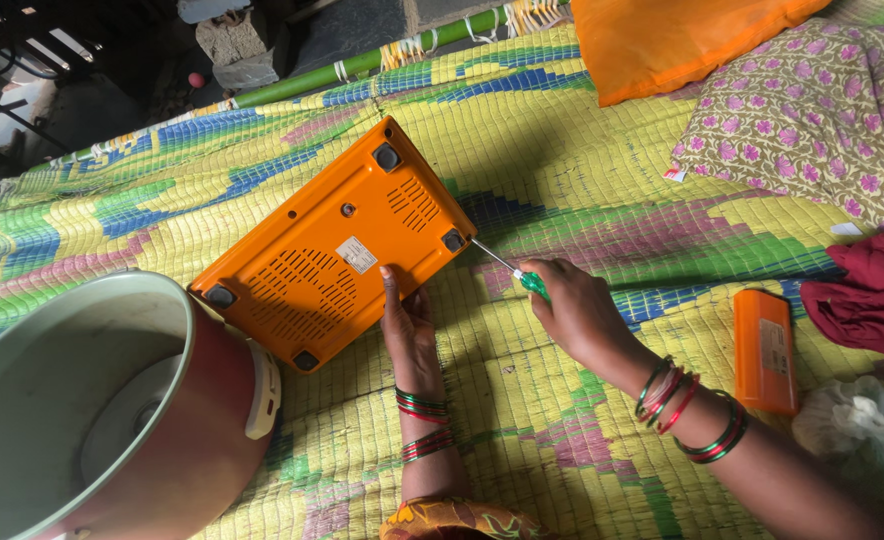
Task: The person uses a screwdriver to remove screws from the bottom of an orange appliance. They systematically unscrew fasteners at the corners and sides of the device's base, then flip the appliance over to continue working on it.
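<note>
Fingers [399,290] of my left hand [409,335] lie pressed together and flat on the underside of the orange appliance [337,245], which is flipped bottom-up on the woven mat [522,130], its black feet and vent slots facing me; my hand sits at the appliance's near long edge, just below its pale label. My right hand [580,312] is curled around the green-handled screwdriver [510,268], fingers closed on the handle, and the metal shaft runs up and left so that its tip meets the appliance at the right corner, beside a black foot. Bangles in red and green ring both of my wrists. From the head view, the appliance lies tilted near the middle of the mat. At the mat's lower left corner stands a round cooker pot [112,410] with a pale inner wall, close to the appliance's left corner. Toward the right edge lies a small orange box [765,350], well apart from my right hand, with a dark red cloth [867,295] beyond it. A flowered cushion [812,110] and an orange cushion [672,40] rest at the top right corner.
</note>
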